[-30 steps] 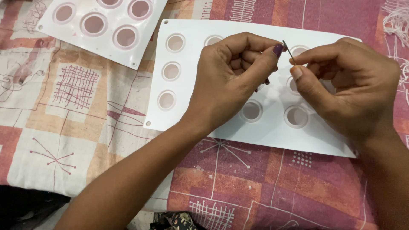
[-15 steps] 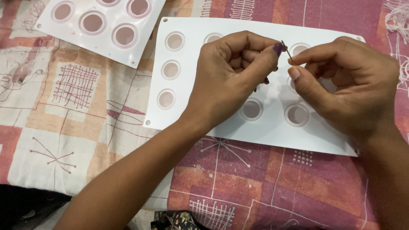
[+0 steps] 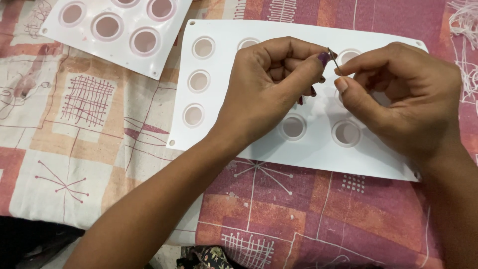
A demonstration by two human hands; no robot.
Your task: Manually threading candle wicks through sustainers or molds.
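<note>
**Both hands pinch a thin needle above a white mould**

The left hand is curled nearly closed, its thumb and forefinger pressed together on the lower part of a thin metal needle. The right hand is also curled, thumb and forefinger tips drawn together just beside the needle's lower end; whether they grip the needle itself or something too fine to make out cannot be told. The two hands almost meet at their fingertips.

The needle is held above the far middle of a white mould tray with round cavities. Its long axis is steeply tilted, the free tip pointing up and away, leaning slightly to the left.

The tray lies on a patterned cloth in red, orange and cream. A second white mould tray lies near the far left corner, apart from the first.

Compared with half a second ago, the hands and needle sit in the same place and pose; no shift is visible.
</note>
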